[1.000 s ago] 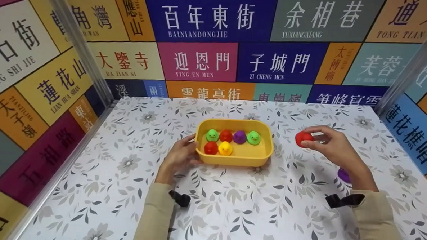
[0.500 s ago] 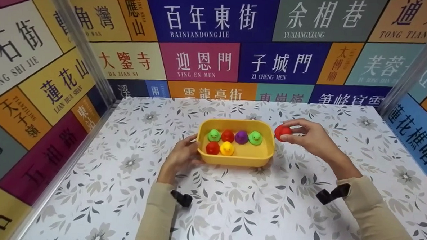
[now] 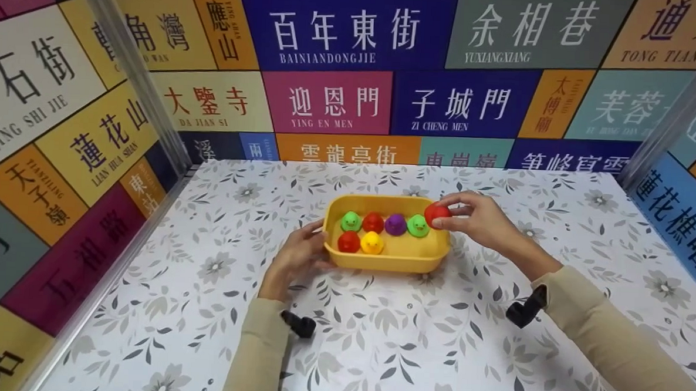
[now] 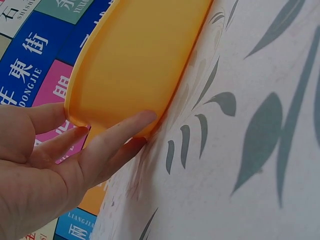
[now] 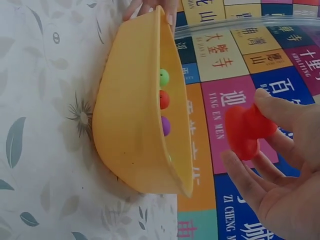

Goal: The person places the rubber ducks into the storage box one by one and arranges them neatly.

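R hand [image 3: 481,223] pinches red duck [image 3: 437,214] in fingers [image 5: 250,182], just over tub's [image 3: 392,261] right rim, beside green duck [image 3: 418,225]. L hand [image 3: 295,255] w/ fingers straight, pressed on tub's left wall – keep it there so tub can't slide on tabletop [image 3: 412,339]. You want free spot: front row, right of yellow duck [image 3: 372,242]. Lower red duck past rim before letting go, upright, w/o knocking green duck. Spread fingers only once it sits on floor of tub

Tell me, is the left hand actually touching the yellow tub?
Touching. The left wrist view shows the left hand with its fingertips pressed against the outer wall of the yellow tub.
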`<state>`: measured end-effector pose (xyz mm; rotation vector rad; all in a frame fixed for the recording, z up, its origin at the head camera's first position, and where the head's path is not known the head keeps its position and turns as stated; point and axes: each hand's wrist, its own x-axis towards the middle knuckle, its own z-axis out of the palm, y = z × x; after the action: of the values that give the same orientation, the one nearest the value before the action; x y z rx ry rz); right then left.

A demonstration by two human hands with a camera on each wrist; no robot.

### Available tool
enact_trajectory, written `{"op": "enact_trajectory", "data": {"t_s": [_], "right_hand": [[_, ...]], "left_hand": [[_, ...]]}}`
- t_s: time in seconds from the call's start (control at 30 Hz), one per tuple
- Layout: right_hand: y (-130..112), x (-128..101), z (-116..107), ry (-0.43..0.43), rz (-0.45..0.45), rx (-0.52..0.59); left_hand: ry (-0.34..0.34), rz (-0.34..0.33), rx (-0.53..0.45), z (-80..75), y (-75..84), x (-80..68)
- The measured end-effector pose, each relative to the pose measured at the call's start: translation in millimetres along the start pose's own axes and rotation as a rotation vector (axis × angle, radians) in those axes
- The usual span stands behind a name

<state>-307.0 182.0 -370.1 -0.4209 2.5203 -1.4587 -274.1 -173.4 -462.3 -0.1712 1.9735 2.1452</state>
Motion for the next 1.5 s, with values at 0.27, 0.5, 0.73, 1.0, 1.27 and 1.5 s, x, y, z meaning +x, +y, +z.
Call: {"op": "enact_trajectory", "data": {"t_s": [0.27, 0.5, 0.73, 1.0, 1.27, 1.5], "right_hand": [[2, 14, 15, -0.006, -0.026, -0.114], [6, 25, 35, -0.064, -0.023, -0.182], [10, 35, 49, -0.081, -0.018, -0.201], [12, 43, 58, -0.098, 0.033, -0.19], [17, 48, 67, -0.11, 0.072, -0.113], [23, 52, 75, -0.111, 0.093, -0.122]], "left_hand": [[0.014, -0.018, -0.01, -0.2, -0.5, 1.9], [0.009, -0.04, -0.006, -0.7, 0.6, 1.3], [0.018, -0.031, 0.023, -0.2, 1.8, 0.7], [0.022, -0.023, 0.033, 2.1, 1.5, 0.0], [0.016, -0.01, 0.044, 1.7, 0.9, -1.0], [0.022, -0.021, 0.027, 0.2, 1.4, -2.3]]}}
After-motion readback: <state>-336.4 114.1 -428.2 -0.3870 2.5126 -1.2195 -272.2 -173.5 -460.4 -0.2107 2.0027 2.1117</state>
